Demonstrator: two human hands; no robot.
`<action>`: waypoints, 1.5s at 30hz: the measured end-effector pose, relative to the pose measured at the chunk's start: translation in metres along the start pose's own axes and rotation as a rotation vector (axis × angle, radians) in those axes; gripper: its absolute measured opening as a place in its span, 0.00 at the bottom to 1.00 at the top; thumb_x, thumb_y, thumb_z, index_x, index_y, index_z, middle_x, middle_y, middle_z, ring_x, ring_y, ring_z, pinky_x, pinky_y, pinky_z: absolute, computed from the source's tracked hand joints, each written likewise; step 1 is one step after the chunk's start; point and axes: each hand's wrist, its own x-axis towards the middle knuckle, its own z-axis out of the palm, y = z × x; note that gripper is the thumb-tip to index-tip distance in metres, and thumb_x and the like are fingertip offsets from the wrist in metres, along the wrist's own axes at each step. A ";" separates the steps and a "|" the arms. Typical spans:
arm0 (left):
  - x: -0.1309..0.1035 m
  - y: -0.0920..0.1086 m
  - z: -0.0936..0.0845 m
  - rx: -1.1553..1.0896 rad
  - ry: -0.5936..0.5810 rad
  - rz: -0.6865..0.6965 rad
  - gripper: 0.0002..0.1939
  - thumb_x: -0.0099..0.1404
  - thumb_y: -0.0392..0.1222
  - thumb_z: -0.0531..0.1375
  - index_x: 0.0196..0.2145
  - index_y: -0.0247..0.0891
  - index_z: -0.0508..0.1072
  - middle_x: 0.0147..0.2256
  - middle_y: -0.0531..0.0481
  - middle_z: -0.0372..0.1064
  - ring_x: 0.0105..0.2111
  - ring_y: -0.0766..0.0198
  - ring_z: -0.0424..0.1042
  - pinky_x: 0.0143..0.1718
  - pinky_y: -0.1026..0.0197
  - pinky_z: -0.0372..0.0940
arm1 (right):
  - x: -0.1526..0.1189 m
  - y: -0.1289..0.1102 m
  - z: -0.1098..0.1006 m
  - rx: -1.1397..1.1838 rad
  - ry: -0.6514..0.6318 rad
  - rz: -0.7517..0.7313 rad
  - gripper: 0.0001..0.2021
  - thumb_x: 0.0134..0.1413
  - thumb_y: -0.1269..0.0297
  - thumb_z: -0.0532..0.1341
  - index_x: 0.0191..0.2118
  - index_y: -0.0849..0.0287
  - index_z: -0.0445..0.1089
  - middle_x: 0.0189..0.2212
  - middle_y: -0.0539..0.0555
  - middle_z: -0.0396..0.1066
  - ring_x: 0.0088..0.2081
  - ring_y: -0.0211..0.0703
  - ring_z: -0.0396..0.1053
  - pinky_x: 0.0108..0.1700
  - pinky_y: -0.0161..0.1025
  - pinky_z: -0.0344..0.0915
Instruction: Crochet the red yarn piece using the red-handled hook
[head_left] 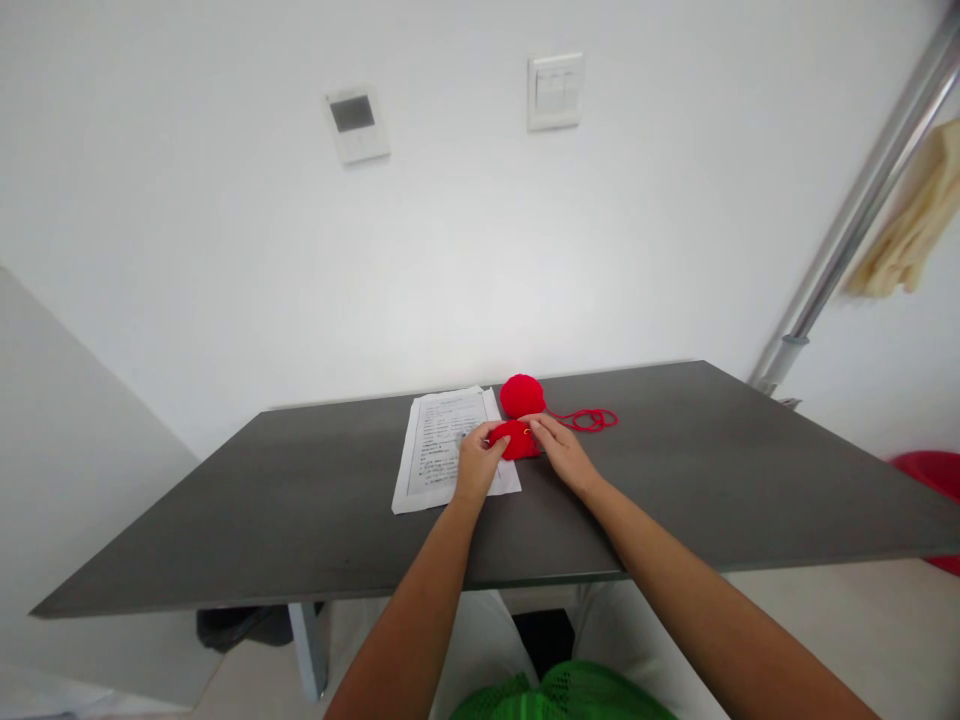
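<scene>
A small red piece of yarn work (516, 442), knitted or crocheted, is held between my two hands above the dark table (300, 500). My left hand (478, 465) pinches its left end, thumb on the near side. At its right end, the fingers of my right hand (564, 452) are closed on the edge. A tiny yellow item (527, 432) shows by the right fingertips, too small to name. Just behind the work sits a red ball of yarn (521, 396), and a loose yarn strand (596, 420) curls to its right.
Printed paper sheets (409, 490) lie under and left of my left hand. Behind the table rises a white wall (450, 270) with a switch (555, 92) and a thermostat-like panel (358, 125). At right are a metal pole (862, 220) and a red object (930, 472).
</scene>
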 end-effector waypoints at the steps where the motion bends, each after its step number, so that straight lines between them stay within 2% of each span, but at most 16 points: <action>1: 0.000 0.001 0.000 -0.029 -0.006 -0.013 0.09 0.50 0.33 0.63 0.32 0.36 0.77 0.30 0.49 0.76 0.32 0.62 0.72 0.37 0.61 0.65 | 0.000 0.000 0.001 0.018 -0.029 0.005 0.15 0.58 0.54 0.52 0.38 0.57 0.70 0.37 0.53 0.74 0.42 0.45 0.71 0.48 0.42 0.64; 5: 0.002 0.001 -0.001 -0.134 -0.001 -0.034 0.10 0.48 0.38 0.65 0.31 0.36 0.76 0.29 0.51 0.75 0.31 0.63 0.72 0.37 0.61 0.66 | -0.001 0.002 0.004 0.110 -0.079 0.056 0.13 0.54 0.52 0.57 0.35 0.57 0.69 0.28 0.49 0.72 0.32 0.42 0.69 0.39 0.40 0.66; 7: 0.002 -0.001 -0.001 -0.167 -0.001 -0.047 0.11 0.48 0.40 0.66 0.31 0.35 0.75 0.28 0.51 0.75 0.29 0.64 0.71 0.35 0.62 0.66 | 0.000 0.004 0.004 0.124 -0.067 0.076 0.13 0.51 0.52 0.59 0.33 0.57 0.67 0.23 0.47 0.68 0.26 0.39 0.65 0.32 0.37 0.63; 10: 0.001 -0.003 0.001 -0.172 -0.045 -0.104 0.12 0.48 0.42 0.66 0.31 0.34 0.74 0.24 0.52 0.72 0.23 0.68 0.67 0.27 0.65 0.62 | 0.000 0.004 0.004 0.092 -0.033 0.074 0.14 0.48 0.51 0.63 0.30 0.57 0.65 0.19 0.44 0.62 0.22 0.36 0.59 0.27 0.35 0.57; 12: 0.000 -0.003 0.003 -0.181 -0.067 -0.149 0.14 0.48 0.44 0.67 0.30 0.33 0.74 0.21 0.53 0.70 0.19 0.71 0.63 0.21 0.67 0.57 | 0.000 0.001 0.003 0.111 -0.023 0.057 0.15 0.47 0.50 0.63 0.30 0.57 0.65 0.19 0.44 0.60 0.22 0.36 0.58 0.27 0.35 0.55; 14: -0.001 0.000 0.004 -0.234 -0.059 -0.191 0.17 0.46 0.46 0.68 0.31 0.32 0.73 0.21 0.53 0.70 0.19 0.70 0.63 0.19 0.67 0.55 | 0.000 -0.003 0.002 0.144 -0.015 0.036 0.16 0.48 0.49 0.62 0.29 0.57 0.64 0.19 0.44 0.59 0.23 0.36 0.57 0.27 0.35 0.56; 16: -0.002 0.004 0.005 -0.304 -0.034 -0.226 0.20 0.44 0.46 0.69 0.33 0.32 0.73 0.25 0.51 0.72 0.21 0.68 0.67 0.20 0.67 0.57 | 0.000 -0.006 0.001 0.126 0.026 0.009 0.17 0.52 0.48 0.59 0.25 0.56 0.62 0.20 0.46 0.58 0.24 0.37 0.58 0.30 0.36 0.57; 19: -0.003 0.009 0.004 -0.331 -0.021 -0.240 0.21 0.42 0.47 0.70 0.32 0.33 0.72 0.26 0.50 0.72 0.25 0.66 0.70 0.24 0.65 0.62 | 0.000 -0.006 -0.001 0.023 0.187 -0.058 0.20 0.57 0.49 0.55 0.20 0.56 0.59 0.24 0.49 0.60 0.29 0.40 0.60 0.36 0.38 0.59; 22: -0.004 0.009 0.003 -0.318 -0.050 -0.217 0.18 0.43 0.47 0.70 0.29 0.34 0.71 0.25 0.52 0.72 0.26 0.65 0.70 0.28 0.63 0.64 | 0.001 -0.004 -0.004 -0.031 0.292 -0.097 0.15 0.56 0.51 0.56 0.26 0.56 0.64 0.32 0.53 0.66 0.37 0.44 0.64 0.40 0.39 0.61; 25: -0.003 0.007 0.003 -0.334 -0.079 -0.187 0.16 0.45 0.45 0.69 0.28 0.34 0.71 0.25 0.53 0.71 0.26 0.66 0.70 0.31 0.63 0.65 | 0.000 -0.007 -0.004 -0.082 0.215 -0.173 0.12 0.58 0.55 0.55 0.33 0.56 0.69 0.38 0.55 0.70 0.45 0.47 0.65 0.49 0.42 0.59; 27: -0.002 0.005 0.003 -0.343 -0.090 -0.172 0.14 0.46 0.43 0.69 0.29 0.34 0.72 0.25 0.54 0.71 0.26 0.67 0.70 0.32 0.63 0.65 | -0.001 -0.010 -0.001 -0.085 0.106 -0.183 0.12 0.59 0.56 0.54 0.33 0.56 0.69 0.37 0.54 0.71 0.44 0.46 0.65 0.51 0.42 0.58; 30: -0.002 0.005 0.003 -0.358 -0.084 -0.157 0.14 0.46 0.43 0.68 0.29 0.34 0.71 0.24 0.54 0.71 0.26 0.68 0.69 0.32 0.64 0.65 | -0.004 -0.011 0.004 0.003 -0.081 -0.050 0.15 0.59 0.52 0.52 0.29 0.56 0.66 0.29 0.50 0.68 0.36 0.43 0.66 0.43 0.40 0.61; 32: -0.003 0.006 0.004 -0.358 -0.082 -0.162 0.15 0.46 0.44 0.68 0.30 0.34 0.71 0.25 0.53 0.71 0.26 0.67 0.69 0.30 0.64 0.64 | -0.005 -0.010 0.006 0.058 -0.160 0.014 0.17 0.59 0.49 0.51 0.28 0.56 0.64 0.26 0.49 0.67 0.32 0.42 0.65 0.39 0.38 0.62; 38: -0.005 0.011 0.004 -0.322 -0.081 -0.203 0.18 0.44 0.44 0.70 0.30 0.34 0.70 0.23 0.54 0.70 0.21 0.69 0.67 0.24 0.65 0.62 | -0.008 -0.013 0.004 -0.087 -0.197 -0.039 0.18 0.60 0.51 0.52 0.24 0.56 0.63 0.23 0.48 0.65 0.29 0.39 0.63 0.37 0.37 0.59; 45: -0.008 0.017 0.005 -0.492 -0.109 -0.341 0.19 0.43 0.45 0.71 0.28 0.32 0.71 0.22 0.52 0.71 0.18 0.69 0.67 0.21 0.65 0.60 | -0.009 -0.017 0.004 -0.005 -0.268 -0.103 0.15 0.61 0.53 0.54 0.27 0.57 0.64 0.25 0.49 0.67 0.30 0.39 0.64 0.38 0.37 0.61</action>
